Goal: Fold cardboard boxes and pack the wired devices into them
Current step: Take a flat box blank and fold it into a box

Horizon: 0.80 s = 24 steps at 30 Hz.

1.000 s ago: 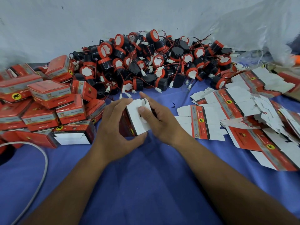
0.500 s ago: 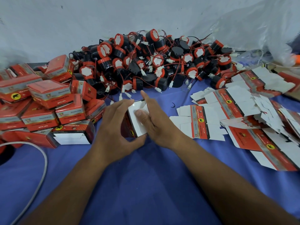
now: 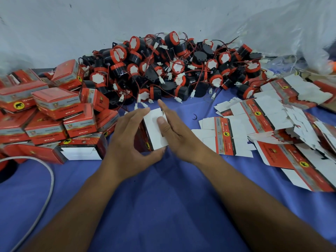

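The left forearm (image 3: 72, 206) and the right forearm (image 3: 245, 193) are both bare, lean and uncovered right up to where they leave view. The left hand (image 3: 127, 142) and right hand (image 3: 178, 135) are bare too, with slim fingers (image 3: 138, 114), and the right thumbnail (image 3: 161, 120) is cut short.

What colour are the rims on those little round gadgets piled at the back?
The wired devices have orange-red rims, black bodies; best seen in the head view.
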Each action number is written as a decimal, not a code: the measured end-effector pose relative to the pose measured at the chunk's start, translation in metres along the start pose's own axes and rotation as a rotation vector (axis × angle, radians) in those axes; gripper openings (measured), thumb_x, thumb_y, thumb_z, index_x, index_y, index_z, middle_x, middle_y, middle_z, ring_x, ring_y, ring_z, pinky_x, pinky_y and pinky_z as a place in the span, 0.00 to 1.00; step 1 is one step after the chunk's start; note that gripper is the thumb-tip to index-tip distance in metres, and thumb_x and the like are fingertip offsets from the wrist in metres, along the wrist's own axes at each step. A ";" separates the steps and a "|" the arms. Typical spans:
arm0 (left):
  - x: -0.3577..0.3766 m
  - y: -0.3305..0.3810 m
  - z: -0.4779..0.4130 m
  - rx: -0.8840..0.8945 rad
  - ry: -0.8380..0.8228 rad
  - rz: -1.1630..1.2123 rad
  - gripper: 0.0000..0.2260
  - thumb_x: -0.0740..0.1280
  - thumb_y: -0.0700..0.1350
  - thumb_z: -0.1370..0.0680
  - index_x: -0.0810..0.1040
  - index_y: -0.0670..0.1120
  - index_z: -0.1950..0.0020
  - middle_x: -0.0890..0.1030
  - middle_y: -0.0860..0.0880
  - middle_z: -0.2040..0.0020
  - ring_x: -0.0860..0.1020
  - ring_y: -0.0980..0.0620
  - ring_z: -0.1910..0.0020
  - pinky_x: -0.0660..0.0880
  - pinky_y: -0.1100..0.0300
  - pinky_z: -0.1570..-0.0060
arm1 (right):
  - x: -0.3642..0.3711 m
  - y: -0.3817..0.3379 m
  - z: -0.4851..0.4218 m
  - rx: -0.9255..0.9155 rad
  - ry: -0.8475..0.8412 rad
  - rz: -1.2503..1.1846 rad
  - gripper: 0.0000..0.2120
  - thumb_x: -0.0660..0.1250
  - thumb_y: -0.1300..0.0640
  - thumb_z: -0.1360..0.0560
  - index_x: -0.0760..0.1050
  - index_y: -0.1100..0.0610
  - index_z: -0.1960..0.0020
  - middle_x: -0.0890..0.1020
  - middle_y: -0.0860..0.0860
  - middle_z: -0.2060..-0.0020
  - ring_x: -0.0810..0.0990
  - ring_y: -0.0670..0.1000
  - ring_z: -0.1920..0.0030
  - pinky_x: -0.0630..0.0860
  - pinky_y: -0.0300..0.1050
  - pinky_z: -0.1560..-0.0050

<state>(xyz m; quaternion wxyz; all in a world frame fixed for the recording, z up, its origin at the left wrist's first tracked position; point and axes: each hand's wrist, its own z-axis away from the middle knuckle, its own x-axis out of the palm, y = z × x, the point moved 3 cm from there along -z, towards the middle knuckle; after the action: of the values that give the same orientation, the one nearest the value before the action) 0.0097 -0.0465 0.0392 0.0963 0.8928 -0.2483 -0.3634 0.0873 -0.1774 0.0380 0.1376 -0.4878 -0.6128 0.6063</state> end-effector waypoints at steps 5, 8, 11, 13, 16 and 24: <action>0.001 -0.001 0.001 -0.075 -0.059 0.076 0.36 0.69 0.55 0.31 0.67 0.38 0.28 0.71 0.41 0.32 0.70 0.41 0.33 0.66 0.54 0.32 | 0.002 0.004 -0.001 0.123 -0.066 -0.386 0.22 0.52 0.48 0.14 0.55 0.40 0.21 0.66 0.44 0.24 0.64 0.47 0.24 0.62 0.53 0.23; 0.002 -0.002 0.001 -0.075 -0.087 0.088 0.35 0.67 0.53 0.30 0.66 0.41 0.26 0.68 0.41 0.31 0.68 0.42 0.32 0.64 0.59 0.31 | 0.000 0.005 -0.002 0.154 -0.066 -0.571 0.21 0.57 0.55 0.15 0.64 0.41 0.24 0.71 0.46 0.26 0.70 0.52 0.27 0.73 0.49 0.32; 0.002 -0.001 0.001 -0.060 -0.113 0.072 0.35 0.66 0.52 0.30 0.65 0.44 0.24 0.67 0.41 0.33 0.67 0.42 0.34 0.64 0.59 0.32 | 0.001 0.004 -0.001 0.116 -0.073 -0.594 0.21 0.58 0.58 0.15 0.67 0.40 0.27 0.75 0.48 0.29 0.74 0.54 0.30 0.74 0.51 0.33; 0.001 -0.001 0.001 -0.058 -0.116 0.065 0.35 0.66 0.53 0.30 0.66 0.43 0.25 0.66 0.40 0.33 0.67 0.42 0.34 0.65 0.56 0.33 | 0.002 0.003 -0.001 0.095 -0.070 -0.586 0.21 0.59 0.59 0.16 0.66 0.40 0.27 0.75 0.50 0.29 0.74 0.56 0.30 0.73 0.52 0.31; 0.000 0.001 0.000 -0.086 -0.117 0.087 0.34 0.66 0.57 0.29 0.67 0.44 0.26 0.66 0.41 0.34 0.66 0.45 0.34 0.64 0.59 0.32 | 0.003 0.002 -0.001 0.072 -0.066 -0.531 0.22 0.59 0.58 0.16 0.64 0.45 0.23 0.73 0.55 0.28 0.75 0.56 0.31 0.75 0.49 0.35; -0.004 0.003 -0.003 -0.098 -0.091 0.080 0.31 0.66 0.56 0.28 0.70 0.43 0.29 0.68 0.41 0.36 0.67 0.45 0.35 0.60 0.68 0.34 | 0.001 -0.001 -0.001 0.053 -0.054 -0.413 0.22 0.59 0.58 0.16 0.63 0.46 0.23 0.72 0.58 0.29 0.75 0.54 0.33 0.76 0.50 0.35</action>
<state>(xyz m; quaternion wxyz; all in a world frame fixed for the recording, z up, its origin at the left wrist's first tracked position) 0.0083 -0.0470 0.0442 0.1430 0.8590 -0.2695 -0.4112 0.0869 -0.1760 0.0384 0.2555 -0.3315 -0.6871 0.5939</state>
